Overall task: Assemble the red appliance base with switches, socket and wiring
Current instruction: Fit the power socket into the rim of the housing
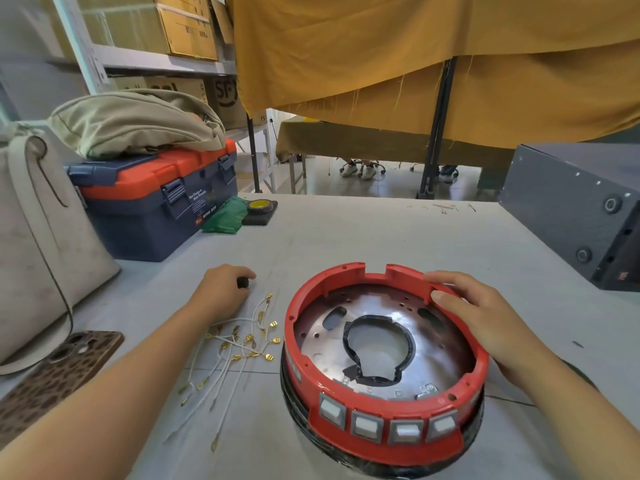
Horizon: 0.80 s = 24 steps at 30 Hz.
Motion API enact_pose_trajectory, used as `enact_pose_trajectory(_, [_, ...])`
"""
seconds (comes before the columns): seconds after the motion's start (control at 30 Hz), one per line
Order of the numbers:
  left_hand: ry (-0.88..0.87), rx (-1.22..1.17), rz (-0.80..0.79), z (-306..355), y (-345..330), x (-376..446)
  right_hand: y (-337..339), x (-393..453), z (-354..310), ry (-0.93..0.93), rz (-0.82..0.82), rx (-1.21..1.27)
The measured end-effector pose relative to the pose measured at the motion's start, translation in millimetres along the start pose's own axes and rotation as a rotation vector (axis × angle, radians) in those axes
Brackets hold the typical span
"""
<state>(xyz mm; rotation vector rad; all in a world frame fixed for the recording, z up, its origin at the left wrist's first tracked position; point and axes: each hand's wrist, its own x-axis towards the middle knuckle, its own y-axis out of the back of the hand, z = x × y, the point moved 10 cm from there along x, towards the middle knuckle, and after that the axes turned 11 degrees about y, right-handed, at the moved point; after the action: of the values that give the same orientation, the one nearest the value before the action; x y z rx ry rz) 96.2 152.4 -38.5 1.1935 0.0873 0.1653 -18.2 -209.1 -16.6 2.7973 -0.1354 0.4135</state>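
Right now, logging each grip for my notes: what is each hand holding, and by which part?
The left hand pinches a small black part at its fingertips. The right hand grips the red base by its far right rim.

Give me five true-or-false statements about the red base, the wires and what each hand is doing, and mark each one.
1. The right hand grips the rim of the red base. True.
2. The left hand rests on the toolbox. False: it is on the table, its fingers curled round a small black part.
3. Four switches sit in the base's front wall. True.
4. The white wires are already plugged into the base. False: they lie loose on the table, left of the base.
5. A phone lies inside the base. False: it lies at the table's left edge.
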Motion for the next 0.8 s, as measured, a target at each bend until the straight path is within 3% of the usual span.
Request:
enact_pose_trajectory(0.13, [-0.051,-0.094,0.063,6.1,6.0,-3.9,1.0,0.1,-1.6,0.019,-0.002,-0.027])
enact_pose_trajectory(0.27, [-0.087,-0.496,0.074,19.9,25.3,-18.5,0.5,1.1,-3.5,0.027,-0.008,-0.037])
enact_pose_trajectory(0.43, [-0.306,-1.097,-0.157,67.1,44.7,-50.5,0.0,1.4,-6.1,0.037,-0.005,-0.047])
enact_pose_trajectory(0.6, [-0.558,-1.187,-0.325,124.7,52.2,-85.7,0.5,1.3,-15.7,0.071,-0.016,-0.124])
enact_pose_trajectory(0.8, [-0.602,-1.283,-0.534,165.4,38.3,-108.2,2.4,1.3,-53.9,0.295,0.000,-0.238])
